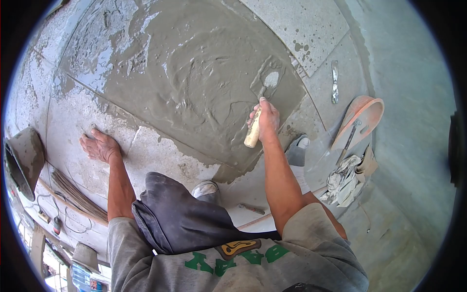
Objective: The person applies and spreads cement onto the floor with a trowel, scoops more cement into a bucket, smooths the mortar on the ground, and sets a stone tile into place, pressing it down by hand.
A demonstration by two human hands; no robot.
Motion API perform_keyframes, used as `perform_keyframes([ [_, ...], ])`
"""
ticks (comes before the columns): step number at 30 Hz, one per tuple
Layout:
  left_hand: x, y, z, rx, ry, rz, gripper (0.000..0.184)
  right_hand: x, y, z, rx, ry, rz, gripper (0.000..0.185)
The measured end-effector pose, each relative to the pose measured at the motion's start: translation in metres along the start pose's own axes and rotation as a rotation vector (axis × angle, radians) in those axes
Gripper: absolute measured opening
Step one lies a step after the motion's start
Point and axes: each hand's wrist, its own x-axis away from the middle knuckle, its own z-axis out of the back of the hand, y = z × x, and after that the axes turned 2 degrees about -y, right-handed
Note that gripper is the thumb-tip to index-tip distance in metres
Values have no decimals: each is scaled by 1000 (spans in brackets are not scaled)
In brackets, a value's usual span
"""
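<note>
My right hand (269,120) is wrapped round the pale handle of a trowel (252,136). The trowel's blade, smeared with grey cement, lies on the wet cement (194,82) spread over the floor slabs in front of me. Out to the left, my left hand (100,145) rests flat with fingers spread on a dusty slab (160,153), holding nothing. The wet cement reaches close to my feet, its surface marked by curved ridges, with watery patches at the far left.
A flat metal tool (335,82) lies at the right, near an orange tub (366,117) on its side and crumpled bags (348,182). At the left are a dark bucket (29,158) and a bundle of thin rods (78,194). Another small tool (251,209) lies near my feet.
</note>
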Motion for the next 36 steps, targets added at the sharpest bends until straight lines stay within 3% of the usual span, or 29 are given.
perform_keyframes([
  [13, 2, 7, 7, 33, 17, 5, 65, -7, -51, -126, 262, -225, 137, 36],
  [19, 3, 12, 12, 47, -32, 23, 64, 12, -41, -142, 748, -521, 287, 40],
  [21, 3, 12, 13, 71, -39, 23, 64, 19, -24, -131, 856, -575, 276, 43],
  [24, 3, 12, 13, 72, -40, 21, 64, 32, 7, -104, 1090, -575, 796, 43],
  [31, 2, 6, 8, 95, -27, 9, 64, 63, 46, 6, 1337, -564, 655, 37],
  [34, 3, 7, 11, 108, -34, 0, 64, 72, 62, 60, 1352, -442, 540, 36],
  [36, 3, 8, 11, 114, -35, -2, 65, 76, 74, 84, 1251, -249, 681, 35],
])
